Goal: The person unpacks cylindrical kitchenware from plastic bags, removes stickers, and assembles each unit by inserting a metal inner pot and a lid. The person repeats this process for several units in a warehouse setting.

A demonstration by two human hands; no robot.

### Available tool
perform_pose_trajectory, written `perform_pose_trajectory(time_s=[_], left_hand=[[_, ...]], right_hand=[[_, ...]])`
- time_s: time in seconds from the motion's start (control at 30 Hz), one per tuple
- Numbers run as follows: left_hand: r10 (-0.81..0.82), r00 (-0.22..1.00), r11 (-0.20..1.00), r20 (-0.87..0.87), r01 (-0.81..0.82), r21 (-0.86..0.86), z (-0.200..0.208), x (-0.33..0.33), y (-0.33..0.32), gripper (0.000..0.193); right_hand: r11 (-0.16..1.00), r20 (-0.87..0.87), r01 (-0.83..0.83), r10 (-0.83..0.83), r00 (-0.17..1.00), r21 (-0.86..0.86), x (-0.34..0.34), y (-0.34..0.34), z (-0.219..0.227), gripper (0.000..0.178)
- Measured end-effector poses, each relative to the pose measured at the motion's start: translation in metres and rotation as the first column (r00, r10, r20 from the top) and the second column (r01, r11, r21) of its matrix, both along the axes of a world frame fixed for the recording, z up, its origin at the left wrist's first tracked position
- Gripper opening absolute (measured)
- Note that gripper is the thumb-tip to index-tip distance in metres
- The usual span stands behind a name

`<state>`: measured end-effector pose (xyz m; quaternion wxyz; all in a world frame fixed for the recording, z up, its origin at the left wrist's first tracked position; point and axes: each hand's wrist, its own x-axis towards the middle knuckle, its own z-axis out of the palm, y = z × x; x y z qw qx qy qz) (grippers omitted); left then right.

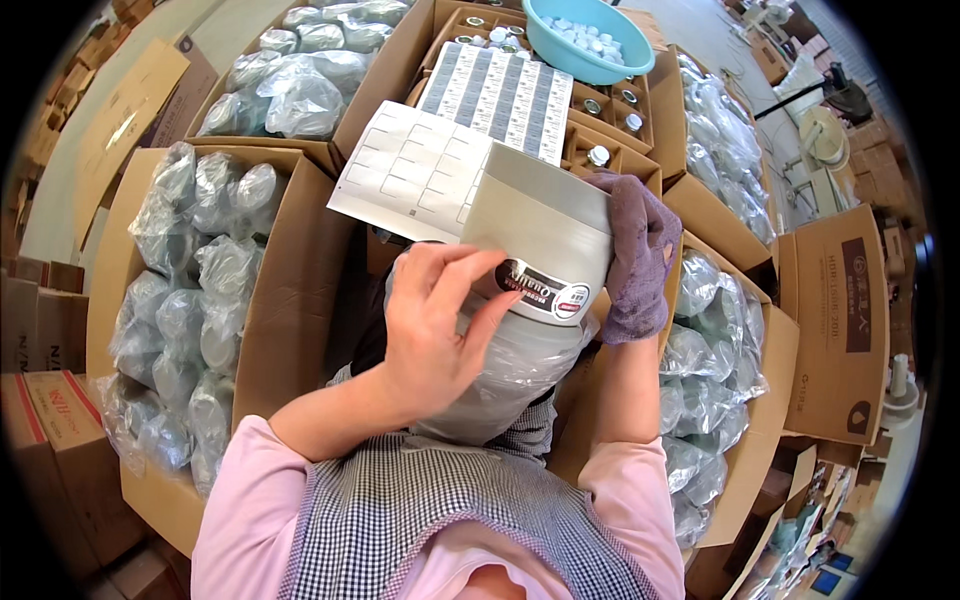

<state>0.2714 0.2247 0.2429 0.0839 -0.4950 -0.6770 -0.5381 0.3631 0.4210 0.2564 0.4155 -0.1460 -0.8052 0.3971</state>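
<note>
A large pale grey, frosted-looking jar (545, 225) lies tilted in front of me, its lower part wrapped in clear plastic film (510, 375). An oval black-and-silver label (540, 290) sits across its side. My left hand (435, 310), bare, has its thumb and index finger at the label's left end, pinching or pressing it; I cannot tell which. My right hand (640, 255), in a purple-grey glove, grips the jar's right side near its far end, with part of the fingers hidden behind it.
Left and right stand open cartons of film-wrapped glassware (180, 310). Ahead, a sheet of labels (495, 100) and a white backing sheet (405, 170) rest on a divided carton of bottles (595, 155). A light-blue basin (540, 40) of white caps sits at its far end.
</note>
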Motion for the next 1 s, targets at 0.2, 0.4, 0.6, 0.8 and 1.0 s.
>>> perform_pose_trajectory(time_s=[0.2,0.4,0.6,0.8,1.0], left_hand=[[0.078,0.995,0.997,-0.067,-0.078,-0.004,0.000,0.016,0.005,0.031],[0.067,0.998,0.998,-0.017,-0.066,0.024,-0.002,0.016,0.010,0.026],[-0.052,0.997,0.992,-0.057,0.045,-0.115,0.006,0.023,-0.001,0.016],[0.054,0.996,0.997,0.073,-0.058,0.046,0.005,0.019,-0.001,0.030],[0.082,0.996,0.996,-0.026,-0.082,0.030,-0.002,0.023,-0.002,0.028]], right_hand=[[0.993,0.023,0.052,-0.050,0.998,-0.103,0.007,-0.009,0.002,0.034],[0.995,0.004,0.060,-0.060,0.998,-0.083,0.008,-0.008,-0.003,0.038],[0.984,-0.064,0.056,-0.068,0.996,-0.170,0.008,-0.011,-0.003,0.020],[0.997,-0.092,0.047,-0.052,0.994,-0.057,0.011,-0.016,0.008,0.021],[0.989,-0.043,0.082,-0.088,0.995,-0.122,0.011,-0.019,0.003,0.033]])
